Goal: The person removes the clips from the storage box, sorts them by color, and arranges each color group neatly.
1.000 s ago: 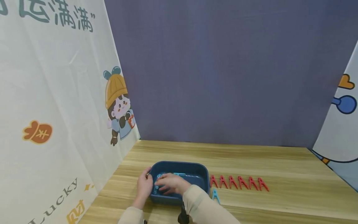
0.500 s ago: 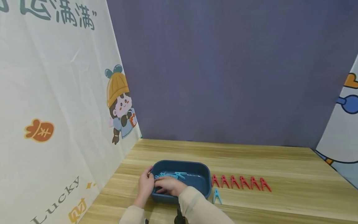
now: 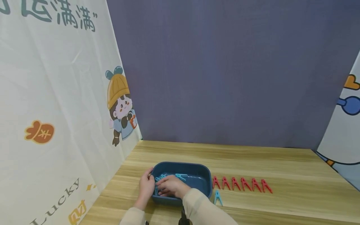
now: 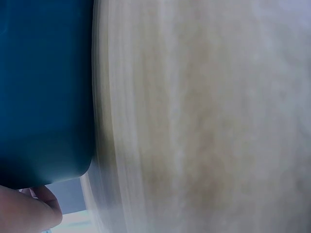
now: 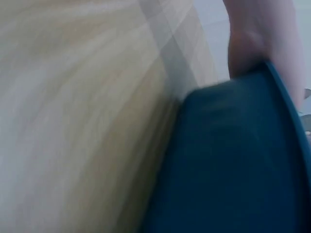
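In the head view a dark blue plastic bin (image 3: 197,168) sits on the wooden table. My left hand (image 3: 146,187) grips its left end by the rim. Inside the bin lie several light blue clothespins, one of them a clothespin (image 3: 181,177) near the back wall. My right hand (image 3: 172,186) reaches into the bin's left part, fingers loosely bent near the clothespins and partly covering them. In the left wrist view the bin (image 4: 43,87) fills the left side. The right wrist view shows the outside of the bin (image 5: 233,145); the right hand's fingers are hidden there.
To the right of the bin, several red clothespins (image 3: 234,183) stand in a row. One light blue clothespin (image 3: 217,198) lies in front of the row's left end. A printed white cloth (image 3: 70,109) hangs at the left, and a grey-purple cloth (image 3: 219,78) at the back.
The right hand's fingers have shifted about among the blue clothespins, which have moved slightly within the bin. The left hand keeps its hold, and the clothespins on the table stay put.
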`<action>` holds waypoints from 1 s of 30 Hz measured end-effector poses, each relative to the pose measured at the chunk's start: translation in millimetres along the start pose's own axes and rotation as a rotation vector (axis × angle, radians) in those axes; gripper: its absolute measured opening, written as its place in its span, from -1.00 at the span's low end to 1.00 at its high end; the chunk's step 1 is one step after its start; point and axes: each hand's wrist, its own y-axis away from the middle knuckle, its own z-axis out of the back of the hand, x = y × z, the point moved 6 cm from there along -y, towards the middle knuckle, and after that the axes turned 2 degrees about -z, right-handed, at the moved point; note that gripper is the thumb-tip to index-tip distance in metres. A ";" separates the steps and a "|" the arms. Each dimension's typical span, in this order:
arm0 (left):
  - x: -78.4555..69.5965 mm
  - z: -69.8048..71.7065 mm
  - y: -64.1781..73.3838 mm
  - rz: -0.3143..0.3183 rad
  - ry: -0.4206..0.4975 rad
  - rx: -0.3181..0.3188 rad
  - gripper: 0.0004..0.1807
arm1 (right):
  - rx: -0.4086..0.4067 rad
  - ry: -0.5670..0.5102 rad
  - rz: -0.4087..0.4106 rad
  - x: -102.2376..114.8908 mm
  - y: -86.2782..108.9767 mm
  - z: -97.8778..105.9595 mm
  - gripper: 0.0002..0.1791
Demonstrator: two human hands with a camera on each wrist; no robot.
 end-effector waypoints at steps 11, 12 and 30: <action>-4.2 1.5 1.0 -0.012 -0.031 -0.017 -0.59 | 0.021 -0.076 0.063 25.6 19.7 43.0 -0.68; -4.1 1.3 1.1 -0.008 -0.031 -0.013 -0.59 | 0.023 -0.079 0.066 27.3 21.3 45.5 -0.68; -3.0 1.4 1.9 -0.005 -0.024 0.005 -0.59 | 0.078 -0.116 0.086 45.4 41.7 65.4 -0.58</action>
